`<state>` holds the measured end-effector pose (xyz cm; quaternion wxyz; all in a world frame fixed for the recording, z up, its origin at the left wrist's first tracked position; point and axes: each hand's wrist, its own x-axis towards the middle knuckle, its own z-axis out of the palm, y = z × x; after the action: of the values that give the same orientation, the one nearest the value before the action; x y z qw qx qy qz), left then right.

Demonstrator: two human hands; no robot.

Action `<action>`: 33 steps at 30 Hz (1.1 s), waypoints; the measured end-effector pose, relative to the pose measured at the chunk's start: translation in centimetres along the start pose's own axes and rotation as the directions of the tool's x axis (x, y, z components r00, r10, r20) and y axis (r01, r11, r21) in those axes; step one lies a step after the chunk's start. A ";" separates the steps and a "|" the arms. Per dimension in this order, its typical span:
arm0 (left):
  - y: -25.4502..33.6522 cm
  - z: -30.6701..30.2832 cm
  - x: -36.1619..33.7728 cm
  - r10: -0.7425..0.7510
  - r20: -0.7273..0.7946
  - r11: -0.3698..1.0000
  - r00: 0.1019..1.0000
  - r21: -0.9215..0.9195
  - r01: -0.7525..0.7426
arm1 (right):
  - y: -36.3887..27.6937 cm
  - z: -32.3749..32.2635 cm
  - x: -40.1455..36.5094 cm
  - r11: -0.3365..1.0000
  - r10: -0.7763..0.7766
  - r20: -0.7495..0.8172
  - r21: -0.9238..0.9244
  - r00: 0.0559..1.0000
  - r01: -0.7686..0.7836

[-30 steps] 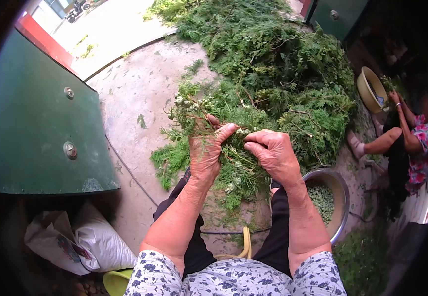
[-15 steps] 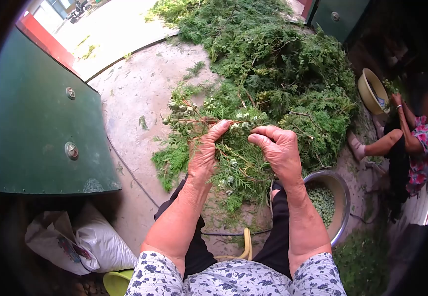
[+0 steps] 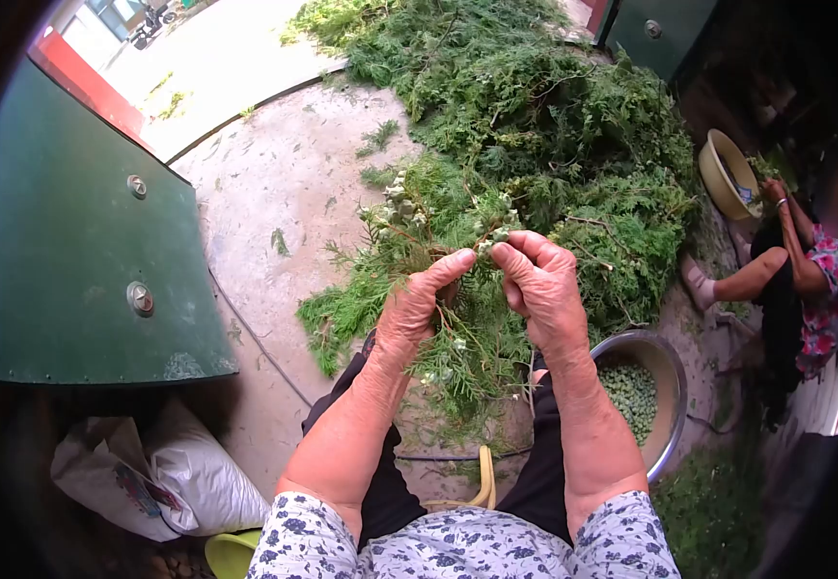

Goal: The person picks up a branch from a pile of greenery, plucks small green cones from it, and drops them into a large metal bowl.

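Both hands have drawn closer together, and the one feathery green conifer sprig with small pale cones has swung from leftward to point up and away, its long axis running from the lap toward the heap of cut green branches. The left hand grips the thin woody stem with fingers curled shut, while the right hand pinches a pale cone cluster between thumb and forefinger. One round steel bowl of green seeds sits on the concrete floor beside the right forearm.
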<state>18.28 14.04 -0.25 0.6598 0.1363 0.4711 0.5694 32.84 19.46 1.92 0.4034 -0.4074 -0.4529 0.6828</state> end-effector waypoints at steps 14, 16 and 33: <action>-0.7 1.2 0.0 0.106 -0.067 0.992 0.992 -0.057 -0.110 | 0.0 -0.5 0.2 0.982 0.103 0.070 0.149 0.992 -0.112; -0.1 1.4 -0.5 0.068 -0.051 0.997 0.996 -0.032 -0.070 | 0.0 -0.4 0.3 0.989 0.079 0.014 0.120 0.997 -0.080; -0.7 2.7 -2.0 0.051 -0.110 0.998 0.993 -0.016 -0.053 | 0.8 -2.5 2.1 0.973 -0.187 -0.255 0.084 0.949 0.214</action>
<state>20.96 13.03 1.56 0.6191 0.1108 0.4973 0.5976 34.32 21.92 0.15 0.5455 -0.4175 -0.4002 0.6067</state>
